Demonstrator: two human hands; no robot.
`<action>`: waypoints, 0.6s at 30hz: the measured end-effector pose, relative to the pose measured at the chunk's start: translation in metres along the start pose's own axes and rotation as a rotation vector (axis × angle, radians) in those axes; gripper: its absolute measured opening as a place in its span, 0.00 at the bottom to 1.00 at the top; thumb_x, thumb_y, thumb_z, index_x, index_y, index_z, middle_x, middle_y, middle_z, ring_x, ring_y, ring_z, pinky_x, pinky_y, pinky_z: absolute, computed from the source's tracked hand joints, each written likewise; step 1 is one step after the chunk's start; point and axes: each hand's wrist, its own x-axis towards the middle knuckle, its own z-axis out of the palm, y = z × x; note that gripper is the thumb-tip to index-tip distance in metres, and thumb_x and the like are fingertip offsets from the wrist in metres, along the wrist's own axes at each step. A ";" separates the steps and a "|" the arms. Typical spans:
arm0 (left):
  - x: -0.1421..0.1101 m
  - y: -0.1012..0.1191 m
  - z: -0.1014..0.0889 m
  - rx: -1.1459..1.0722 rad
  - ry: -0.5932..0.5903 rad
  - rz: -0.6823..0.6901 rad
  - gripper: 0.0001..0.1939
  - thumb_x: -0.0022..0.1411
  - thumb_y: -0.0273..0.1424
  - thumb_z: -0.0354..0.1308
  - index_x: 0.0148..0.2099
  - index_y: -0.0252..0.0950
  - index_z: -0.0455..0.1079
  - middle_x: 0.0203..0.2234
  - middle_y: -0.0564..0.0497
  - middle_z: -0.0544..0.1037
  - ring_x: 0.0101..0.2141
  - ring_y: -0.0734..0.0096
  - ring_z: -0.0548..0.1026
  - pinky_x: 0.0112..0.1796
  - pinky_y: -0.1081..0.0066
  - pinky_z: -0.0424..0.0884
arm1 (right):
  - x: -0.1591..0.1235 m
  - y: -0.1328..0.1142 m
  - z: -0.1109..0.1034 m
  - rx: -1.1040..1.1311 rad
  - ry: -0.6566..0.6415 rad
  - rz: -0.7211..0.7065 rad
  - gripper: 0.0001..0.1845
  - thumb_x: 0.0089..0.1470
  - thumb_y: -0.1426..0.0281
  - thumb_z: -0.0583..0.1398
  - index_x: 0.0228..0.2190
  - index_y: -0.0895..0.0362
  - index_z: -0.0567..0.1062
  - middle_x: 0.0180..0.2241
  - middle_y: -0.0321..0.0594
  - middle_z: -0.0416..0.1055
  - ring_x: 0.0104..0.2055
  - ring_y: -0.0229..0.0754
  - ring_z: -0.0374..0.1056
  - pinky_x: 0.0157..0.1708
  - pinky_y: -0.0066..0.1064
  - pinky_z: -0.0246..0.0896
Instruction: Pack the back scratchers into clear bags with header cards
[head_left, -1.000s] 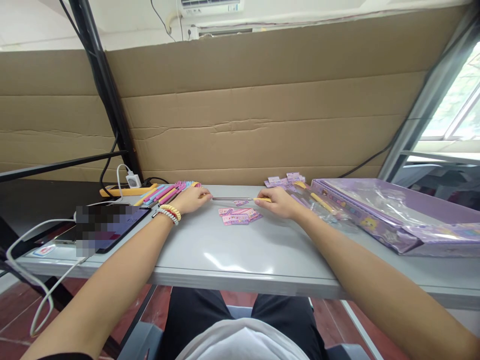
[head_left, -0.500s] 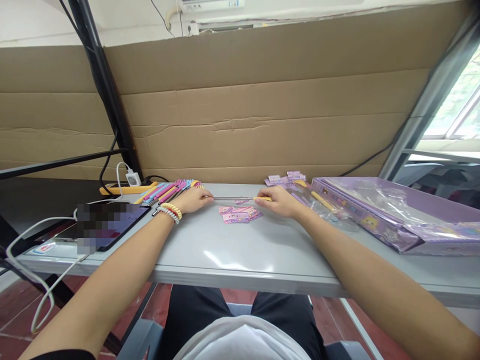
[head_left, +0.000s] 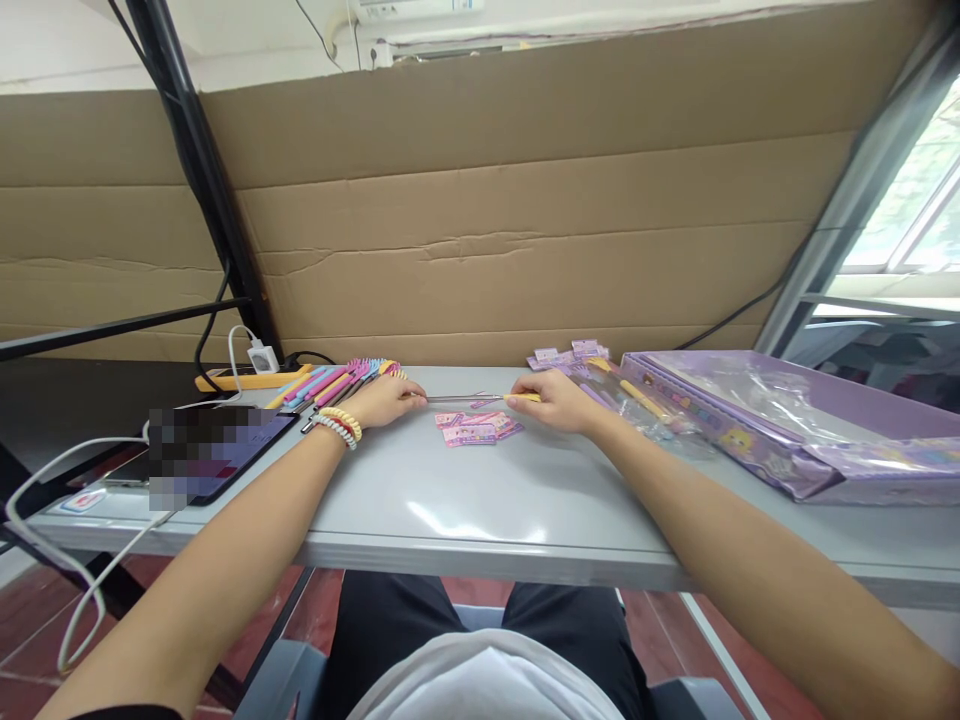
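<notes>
A slim stick with a yellow end (head_left: pixel 469 398), apparently a pen, lies level between my two hands just above the table. My left hand (head_left: pixel 384 402) pinches its thin dark end between the fingertips. Around the yellow end the fingers of my right hand (head_left: pixel 553 400) are closed. Small pink and purple printed cards (head_left: pixel 471 434) lie overlapped below the stick, and one more small card (head_left: pixel 482 403) is partly behind it. Just beyond my left hand, several coloured pens (head_left: pixel 330 385) with coiled tops lie side by side.
A purple printed box (head_left: pixel 757 440) with clear plastic in it stands at the right. Beside it lie clear bags (head_left: pixel 645 405) and more cards (head_left: pixel 570 353). A tablet (head_left: pixel 240 455), a white cable (head_left: pixel 49 540) and a yellow power strip (head_left: pixel 289 379) are at the left. Cardboard (head_left: pixel 510 200) rises behind.
The whole view has shifted very slightly. Both hands keep the same grip on the stick, and the cards have not visibly moved.
</notes>
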 end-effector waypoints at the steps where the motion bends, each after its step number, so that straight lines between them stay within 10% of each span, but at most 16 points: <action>1: 0.000 0.000 0.000 -0.003 0.002 -0.001 0.22 0.59 0.44 0.45 0.45 0.40 0.74 0.41 0.50 0.78 0.42 0.64 0.73 0.43 0.69 0.66 | 0.000 0.000 0.000 0.003 0.002 0.001 0.18 0.51 0.58 0.53 0.25 0.59 0.73 0.22 0.37 0.67 0.25 0.35 0.58 0.26 0.27 0.50; 18: -0.002 0.008 -0.001 0.163 0.006 -0.046 0.22 0.57 0.48 0.46 0.37 0.39 0.73 0.31 0.48 0.77 0.32 0.64 0.73 0.30 0.69 0.63 | 0.001 0.000 0.001 -0.031 -0.050 0.017 0.18 0.52 0.58 0.52 0.24 0.59 0.72 0.20 0.36 0.65 0.23 0.35 0.56 0.25 0.27 0.48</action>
